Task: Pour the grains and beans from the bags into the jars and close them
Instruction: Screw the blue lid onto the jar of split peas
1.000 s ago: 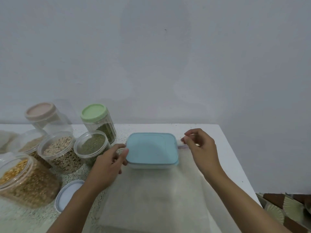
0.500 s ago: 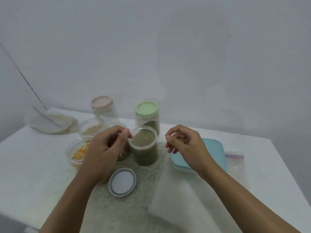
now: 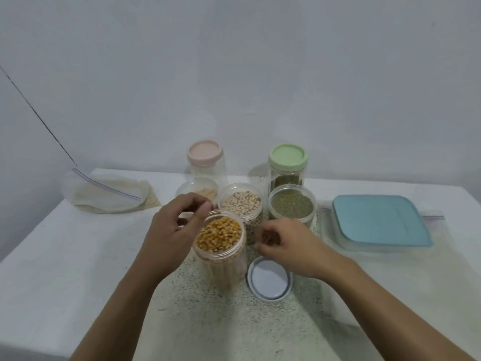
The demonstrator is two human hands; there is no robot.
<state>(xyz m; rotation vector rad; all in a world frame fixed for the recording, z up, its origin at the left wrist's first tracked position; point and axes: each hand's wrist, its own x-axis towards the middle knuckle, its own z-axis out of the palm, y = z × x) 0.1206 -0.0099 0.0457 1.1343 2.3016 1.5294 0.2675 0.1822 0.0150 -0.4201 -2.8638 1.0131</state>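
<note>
Now, lidless clear jar (image 3: 221, 254), near centre of the table (image 3: 65, 256), brimming with yellow corn, left hand (image 3: 174, 230) curled at its far-left rim, right hand (image 3: 286, 246) curled just right, blurred, cannot tell either grip.

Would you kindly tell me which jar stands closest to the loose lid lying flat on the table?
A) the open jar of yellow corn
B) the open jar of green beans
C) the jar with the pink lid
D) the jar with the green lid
A: the loose lid lies flat on the table right beside the base of the open jar of yellow corn.
</note>
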